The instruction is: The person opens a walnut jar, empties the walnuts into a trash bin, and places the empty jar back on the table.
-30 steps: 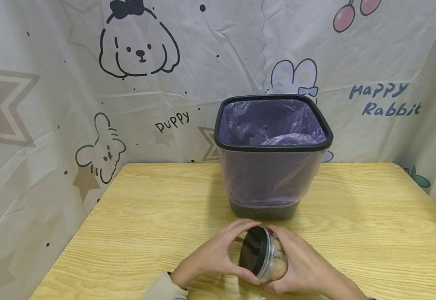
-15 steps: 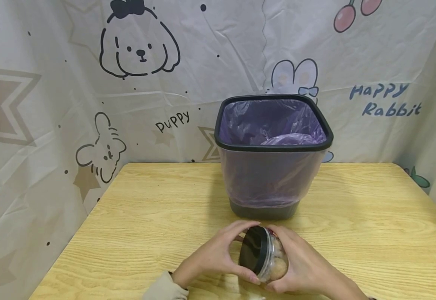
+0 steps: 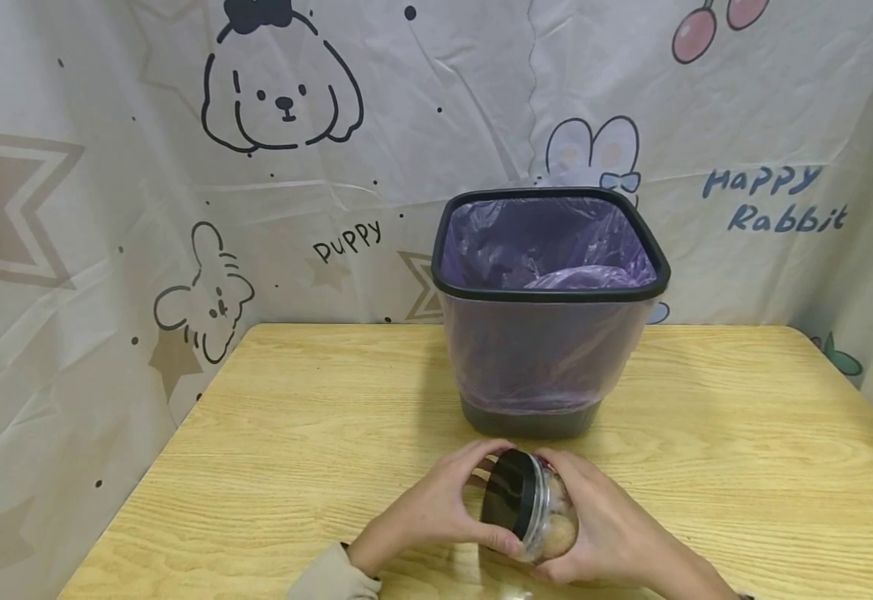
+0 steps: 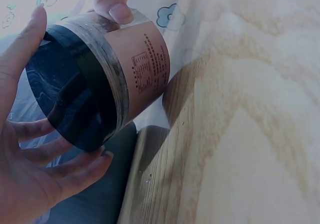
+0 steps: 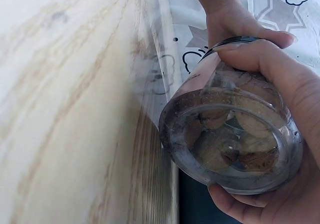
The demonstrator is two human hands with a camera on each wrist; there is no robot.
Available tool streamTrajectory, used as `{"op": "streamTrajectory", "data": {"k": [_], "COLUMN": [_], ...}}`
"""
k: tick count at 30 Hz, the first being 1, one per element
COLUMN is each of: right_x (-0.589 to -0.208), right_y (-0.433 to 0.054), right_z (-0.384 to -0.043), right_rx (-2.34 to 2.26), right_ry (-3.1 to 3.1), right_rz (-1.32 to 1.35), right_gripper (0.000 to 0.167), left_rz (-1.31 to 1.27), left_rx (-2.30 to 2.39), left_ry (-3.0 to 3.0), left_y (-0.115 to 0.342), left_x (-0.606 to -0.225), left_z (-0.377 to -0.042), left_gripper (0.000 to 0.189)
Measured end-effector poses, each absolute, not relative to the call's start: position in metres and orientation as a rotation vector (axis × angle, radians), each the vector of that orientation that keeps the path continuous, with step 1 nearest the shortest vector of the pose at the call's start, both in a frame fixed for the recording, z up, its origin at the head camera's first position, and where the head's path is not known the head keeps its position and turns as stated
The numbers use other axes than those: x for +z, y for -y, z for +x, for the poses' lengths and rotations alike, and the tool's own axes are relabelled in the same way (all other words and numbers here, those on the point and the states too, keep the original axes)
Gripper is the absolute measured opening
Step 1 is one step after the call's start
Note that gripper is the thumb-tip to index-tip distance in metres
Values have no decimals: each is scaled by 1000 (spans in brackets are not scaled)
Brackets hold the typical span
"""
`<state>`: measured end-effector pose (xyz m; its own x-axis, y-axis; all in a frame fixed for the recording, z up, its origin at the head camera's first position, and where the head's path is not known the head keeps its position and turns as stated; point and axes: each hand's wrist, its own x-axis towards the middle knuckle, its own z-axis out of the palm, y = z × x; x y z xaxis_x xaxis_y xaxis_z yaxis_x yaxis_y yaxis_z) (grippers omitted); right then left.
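Observation:
A clear plastic jar [image 3: 559, 533] with a black lid [image 3: 507, 493] lies tilted on its side just above the table's near part, lid facing left. Round, brownish lumps [image 5: 255, 119] show through its base in the right wrist view. My right hand [image 3: 609, 529] grips the jar's body from the right. My left hand [image 3: 436, 504] holds the lid by its rim, thumb on the near edge and fingers on the far edge. A pinkish printed label [image 4: 142, 64] wraps part of the jar in the left wrist view.
Behind the hands stands a dark bin [image 3: 529, 425] lined with a purple plastic bag [image 3: 541, 350]. The wood-grain table [image 3: 293, 433] backs onto a pale curtain [image 3: 406, 108] printed with cartoon animals and words.
My left hand has shifted slightly round the lid's rim, its thumb a little higher and its fingertips a little to the left. The right hand keeps its grip, and the bin stays put.

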<state>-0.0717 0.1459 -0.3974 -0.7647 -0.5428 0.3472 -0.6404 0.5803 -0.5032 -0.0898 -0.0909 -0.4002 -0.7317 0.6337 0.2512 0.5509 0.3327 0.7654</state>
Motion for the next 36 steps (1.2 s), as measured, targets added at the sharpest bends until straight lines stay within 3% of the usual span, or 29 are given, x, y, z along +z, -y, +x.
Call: {"op": "streamTrajectory", "data": {"k": [10,36], "right_x": [-398,-395], "right_y": [-145,-146], "right_z": [-70,-70], "right_rx": [922,928], "right_ry": [2653,2699], "right_rz": [1013,996], "right_gripper": [100,102], "left_rz": [1562,1630], "left_rx": [1313,1247], "left_ry": [-2493,-2458], "left_y": [89,88], "left_x": [-398,-400], "left_z": [-87,-88], "left_gripper": [101,95]}}
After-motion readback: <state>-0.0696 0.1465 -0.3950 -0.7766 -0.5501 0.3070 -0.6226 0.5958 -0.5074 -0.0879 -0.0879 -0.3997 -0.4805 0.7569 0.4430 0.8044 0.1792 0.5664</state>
